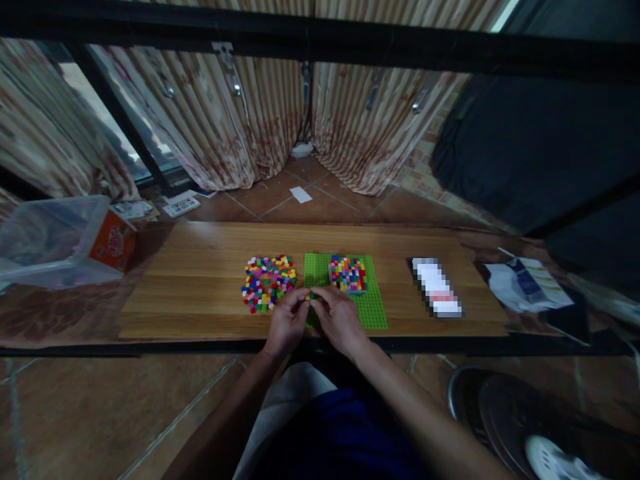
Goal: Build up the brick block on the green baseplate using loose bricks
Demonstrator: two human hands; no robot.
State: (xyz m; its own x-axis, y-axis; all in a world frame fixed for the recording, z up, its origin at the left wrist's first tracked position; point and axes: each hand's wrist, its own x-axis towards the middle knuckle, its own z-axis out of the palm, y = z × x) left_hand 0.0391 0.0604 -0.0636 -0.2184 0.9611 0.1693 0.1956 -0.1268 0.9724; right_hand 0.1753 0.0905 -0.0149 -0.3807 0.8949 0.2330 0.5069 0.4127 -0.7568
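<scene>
So the left hand [289,321] and right hand [341,319] meet at the fingertips, both pinching a tiny green-and-yellowish toy brick bit [311,295]; can't tell if it's 1 piece or 2. It's up over the near left part of the green studded baseplate [376,311]. A multicolored brick block [349,273] sits on that same plate, toward the far side, just past the right hand. Just left of the plate there's a loose brick pile [265,283], all colors, on the wood-grain tabletop [200,280].

Writing-wise: the clear plastic bin [50,230] at far left has an orange label [113,241] with chunky white lettering, too blurry to make out. Near it lies a white card [181,205] with what looks like a QR code. The phone [436,287] right of the plate has its screen pixelated, so its text is unreadable. Same deal with the printed papers [525,283] at far right: too small to read.
</scene>
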